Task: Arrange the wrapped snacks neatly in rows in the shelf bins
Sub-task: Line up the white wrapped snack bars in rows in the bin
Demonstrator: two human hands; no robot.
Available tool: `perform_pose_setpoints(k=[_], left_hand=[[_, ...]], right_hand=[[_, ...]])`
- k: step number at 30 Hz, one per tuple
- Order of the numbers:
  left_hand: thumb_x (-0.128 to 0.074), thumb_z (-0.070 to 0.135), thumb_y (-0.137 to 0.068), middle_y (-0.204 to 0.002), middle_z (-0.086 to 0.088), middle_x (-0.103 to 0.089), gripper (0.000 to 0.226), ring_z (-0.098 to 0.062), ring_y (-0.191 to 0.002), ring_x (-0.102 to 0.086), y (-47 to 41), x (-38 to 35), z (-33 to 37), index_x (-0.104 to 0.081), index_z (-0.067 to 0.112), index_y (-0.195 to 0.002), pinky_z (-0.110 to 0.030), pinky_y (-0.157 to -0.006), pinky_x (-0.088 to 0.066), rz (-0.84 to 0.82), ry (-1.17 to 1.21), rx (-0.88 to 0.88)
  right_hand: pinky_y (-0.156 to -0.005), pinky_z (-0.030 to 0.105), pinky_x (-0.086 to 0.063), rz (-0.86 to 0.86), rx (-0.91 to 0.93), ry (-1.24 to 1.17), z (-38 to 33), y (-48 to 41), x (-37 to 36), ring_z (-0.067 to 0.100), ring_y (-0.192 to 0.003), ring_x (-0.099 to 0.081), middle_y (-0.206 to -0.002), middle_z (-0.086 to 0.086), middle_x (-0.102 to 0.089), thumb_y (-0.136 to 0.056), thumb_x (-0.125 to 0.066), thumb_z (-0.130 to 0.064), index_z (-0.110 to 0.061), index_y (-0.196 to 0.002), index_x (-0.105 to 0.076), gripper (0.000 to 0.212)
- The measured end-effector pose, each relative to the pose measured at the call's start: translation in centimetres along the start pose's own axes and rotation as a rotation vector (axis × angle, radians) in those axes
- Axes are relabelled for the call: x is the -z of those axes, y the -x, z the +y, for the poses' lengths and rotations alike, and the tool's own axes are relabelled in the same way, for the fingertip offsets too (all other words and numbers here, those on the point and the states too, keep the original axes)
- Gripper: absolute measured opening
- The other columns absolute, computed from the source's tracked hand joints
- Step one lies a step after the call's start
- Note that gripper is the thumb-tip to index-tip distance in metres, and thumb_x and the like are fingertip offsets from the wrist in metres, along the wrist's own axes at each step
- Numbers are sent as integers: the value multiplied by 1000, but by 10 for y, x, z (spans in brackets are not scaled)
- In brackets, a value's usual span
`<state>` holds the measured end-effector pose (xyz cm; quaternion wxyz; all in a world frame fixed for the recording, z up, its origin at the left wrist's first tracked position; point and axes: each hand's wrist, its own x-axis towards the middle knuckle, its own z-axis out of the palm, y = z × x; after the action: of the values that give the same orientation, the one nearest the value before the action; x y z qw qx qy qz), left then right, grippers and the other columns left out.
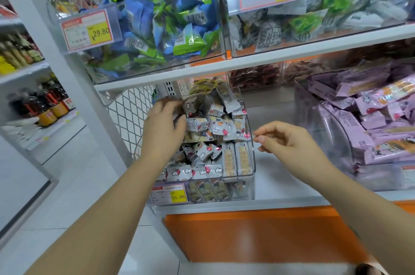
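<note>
While the left hand (165,122) reaches into the clear bin (253,162) on the lower shelf (269,117), its fingers curl over the heaped grey wrapped snacks (215,126) at the far left of the pile. Its grip is blurred, so I cannot tell whether it holds a packet. The right hand (289,140) hovers just right of the bin's rim, its grip loose and holding nothing, fingers lightly curled. At the near right of the bin two packets stand upright side by side; the rest lie jumbled. A yellow price tag (169,194) sits on the bin's near face. Well apart to the right, a second bin (314,122) holds purple packets (359,113).
</note>
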<state>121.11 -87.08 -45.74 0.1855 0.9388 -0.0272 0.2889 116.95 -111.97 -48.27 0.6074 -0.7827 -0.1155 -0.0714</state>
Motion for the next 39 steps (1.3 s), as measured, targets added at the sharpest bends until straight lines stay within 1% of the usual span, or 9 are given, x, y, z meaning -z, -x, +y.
perform_pose_setpoints(k=[3,6,8,13,17,27,30,34,39], left_hand=[[-53,20,-94,-108,10,-59,23,-5,-97,-55,25,10,24,-63,21,-114,-25,-86,-46,-177,148,-270],[-51,31,-95,-111,12,-60,25,0,-96,-55,37,3,36,-62,26,-118,-25,-88,-48,-578,132,-308],[-47,37,-97,-121,8,-54,34,-4,-103,-52,40,-5,41,-55,27,-128,-26,-94,-45,-728,78,-303],[-40,45,-98,-141,5,-34,48,-14,-118,-45,36,-20,57,-36,29,-143,-24,-92,-35,-875,-25,-275],[-46,49,-94,-151,7,-16,59,-19,-130,-38,31,-31,62,-26,29,-147,-33,-106,-33,-999,-12,-186],[-68,43,-82,-139,14,-36,52,0,-128,-33,37,-19,48,-52,35,-131,-15,-103,-20,-784,256,-177],[-70,37,-83,-135,14,-44,51,-1,-123,-40,43,-21,47,-53,34,-131,-14,-102,-27,-675,194,-249],[-63,38,-87,-125,14,-53,39,-8,-108,-53,49,-26,54,-58,33,-125,-32,-90,-47,-481,70,-312],[-58,40,-90,-115,13,-57,30,-10,-90,-56,47,-18,60,-60,28,-118,-31,-74,-49,-311,41,-347]], right_hand=[[-85,36,-53,10,-20,-7,0,0,1,7,-72,-67,-77,1,-69,-88,-62,-10,-24,-82,-66,16],[-84,34,-53,15,-28,-4,-1,1,2,8,-73,-67,-77,-1,-69,-88,-62,-9,-24,-81,-66,17],[-82,31,-52,11,-38,-2,-1,2,1,11,-74,-67,-79,1,-69,-88,-62,-9,-23,-81,-65,17],[-87,38,-53,-15,-44,15,-1,5,2,17,-78,-68,-80,0,-67,-88,-61,-8,-21,-84,-66,14],[-88,44,-52,-30,-58,24,0,5,2,17,-79,-68,-78,1,-68,-88,-62,-11,-22,-83,-66,12],[-87,40,-53,-49,-42,33,0,4,0,14,-78,-67,-73,-5,-67,-89,-63,-15,-27,-81,-65,14],[-87,38,-53,-60,-43,34,0,4,-1,11,-77,-67,-75,-6,-67,-89,-62,-15,-26,-83,-66,13],[-86,36,-53,-68,-43,29,0,5,-2,10,-76,-67,-76,-7,-67,-89,-63,-15,-24,-85,-67,11],[-86,42,-52,-66,-53,27,0,5,-2,10,-77,-67,-79,-3,-68,-89,-62,-14,-23,-84,-67,12]])
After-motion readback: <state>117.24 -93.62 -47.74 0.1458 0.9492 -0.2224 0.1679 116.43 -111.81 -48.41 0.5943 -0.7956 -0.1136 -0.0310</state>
